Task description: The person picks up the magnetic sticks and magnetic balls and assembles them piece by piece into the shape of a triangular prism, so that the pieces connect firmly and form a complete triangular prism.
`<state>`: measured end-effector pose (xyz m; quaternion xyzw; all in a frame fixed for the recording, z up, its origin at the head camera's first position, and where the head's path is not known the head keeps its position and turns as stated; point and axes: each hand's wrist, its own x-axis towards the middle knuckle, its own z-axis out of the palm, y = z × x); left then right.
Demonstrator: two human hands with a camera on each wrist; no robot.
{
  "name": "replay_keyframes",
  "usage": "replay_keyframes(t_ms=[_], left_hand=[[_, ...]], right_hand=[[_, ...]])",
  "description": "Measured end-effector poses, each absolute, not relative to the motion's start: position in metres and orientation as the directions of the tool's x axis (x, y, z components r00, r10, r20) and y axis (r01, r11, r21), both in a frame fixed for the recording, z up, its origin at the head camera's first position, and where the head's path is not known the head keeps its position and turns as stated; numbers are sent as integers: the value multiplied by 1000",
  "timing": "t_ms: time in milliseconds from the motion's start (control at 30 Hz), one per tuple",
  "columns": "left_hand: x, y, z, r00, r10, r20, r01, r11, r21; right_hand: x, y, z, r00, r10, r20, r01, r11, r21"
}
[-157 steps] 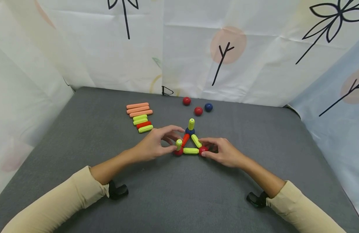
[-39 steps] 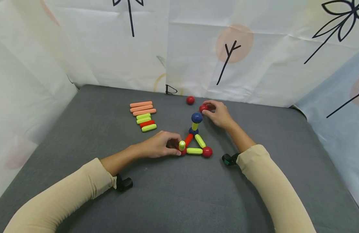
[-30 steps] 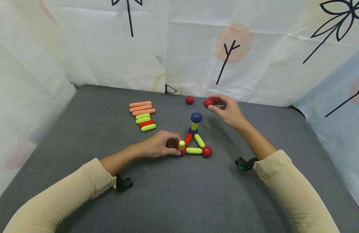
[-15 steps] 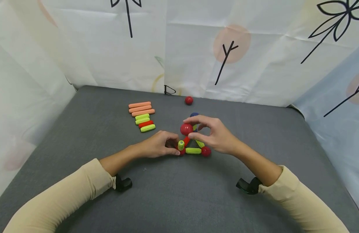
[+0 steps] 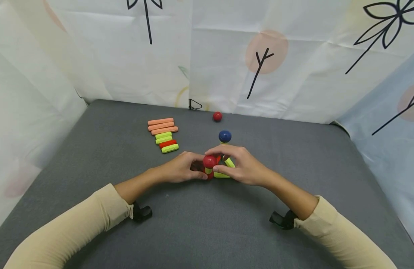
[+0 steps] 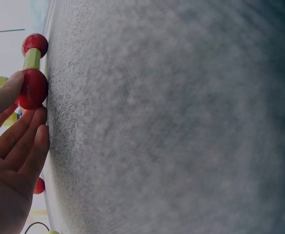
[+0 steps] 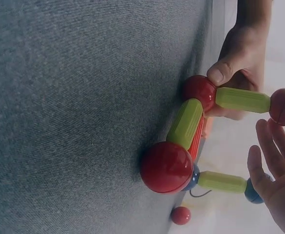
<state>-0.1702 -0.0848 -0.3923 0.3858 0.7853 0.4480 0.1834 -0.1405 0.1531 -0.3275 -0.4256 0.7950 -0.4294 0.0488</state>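
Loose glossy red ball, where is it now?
In the head view, the loose glossy red ball lies just right of centre near the far edge of the grey table, beyond the raised glossy blue ball.

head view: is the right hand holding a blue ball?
No, the right hand pinches a red ball atop an upright yellow-green stick.

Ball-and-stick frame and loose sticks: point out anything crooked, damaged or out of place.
Nothing stands out. On the frame, two yellow-green uprights look straight, no damage shows, and the loose sticks lie side by side, only slightly staggered.
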Motion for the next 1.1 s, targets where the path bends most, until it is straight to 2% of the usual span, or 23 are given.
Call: replay_keyframes(t_ms=[200,300,600,933,1033,1100], left_hand=[[-169,-85,-391,-643,763,61,447,309,840],[-170,-85,-392,-643,764,56,447,315,838],[-168,-86,-390,-655,755,36,433,336,836],[-171,-91,-387,-643,766,8,414,339,845],[-175,-99,-381,-668,744,14,413,355,839],[-180,-108,-375,-708,705,54,425,363,829]], right_hand=[[-136,163,-326,-641,-709,294,-651,299,-697],[-135,176,-331,-663,-694,280,-644,338,-686],[-135,208,-360,-750,-654,98,-547,531,-648],[-133,214,-374,-776,-624,85,-513,548,-660],[-132,215,-373,-790,-610,68,-486,554,-676],[-132,215,-373,-795,-603,62,-474,555,-684]])
